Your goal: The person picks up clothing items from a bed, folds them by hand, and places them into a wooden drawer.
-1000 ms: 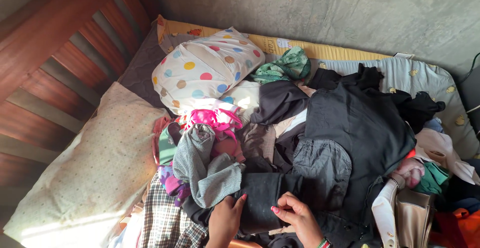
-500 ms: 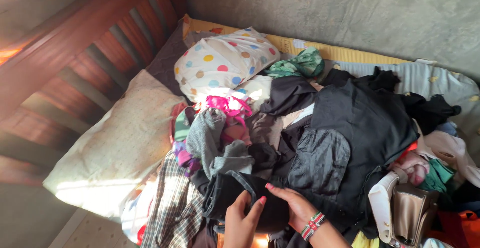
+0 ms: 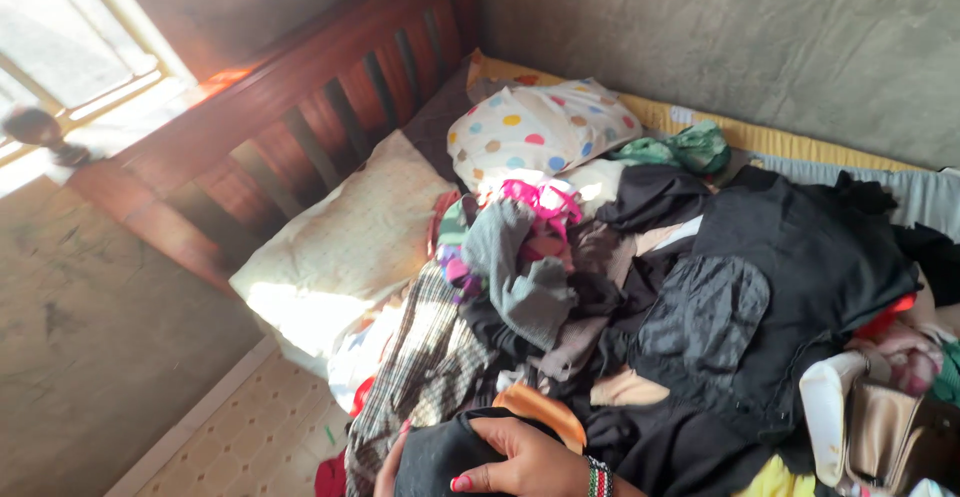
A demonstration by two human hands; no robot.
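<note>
Filling the frame's right half, a bed carries a loose clothes heap, pillows pushed toward the headboard. At bottom centre a black bundle sits gathered; right hand spread flat on it, left hand barely visible, grip unclear.
</note>
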